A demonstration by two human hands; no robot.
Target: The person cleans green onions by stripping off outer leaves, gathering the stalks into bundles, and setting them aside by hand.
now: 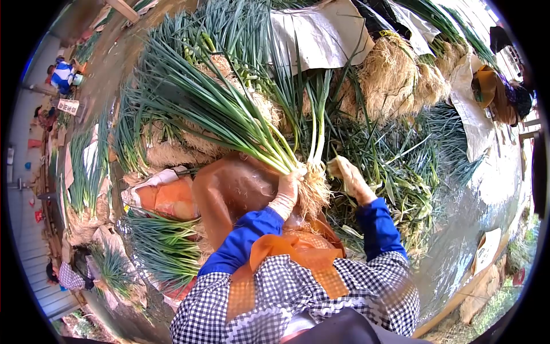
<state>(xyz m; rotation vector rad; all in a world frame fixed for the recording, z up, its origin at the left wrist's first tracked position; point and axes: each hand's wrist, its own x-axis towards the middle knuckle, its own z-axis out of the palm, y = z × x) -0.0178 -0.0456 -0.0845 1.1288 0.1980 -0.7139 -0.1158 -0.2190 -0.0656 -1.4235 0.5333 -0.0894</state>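
Note:
My left hand (287, 188) is closed around the lower white stalks of a bunch of green onions (252, 129), whose long leaves fan to the upper left. Pale, tangled roots (314, 192) hang from the bunch beside that hand. A few stalks (317, 129) stand more upright at the bunch's right side. Just right of the roots, apart from them, is my right hand (350, 176), its fingers curled together; what they hold, if anything, is too small to make out. An orange-brown apron (229, 186) covers my lap under the bunch.
Loose leaves (389, 178) pile up at my right. Large root-ended bundles (389, 71) and a whitish sheet (321, 31) lie ahead. Another onion pile (163, 246) sits at my left. Wet floor (458, 241) stretches to the right. Other people (63, 74) are farther off.

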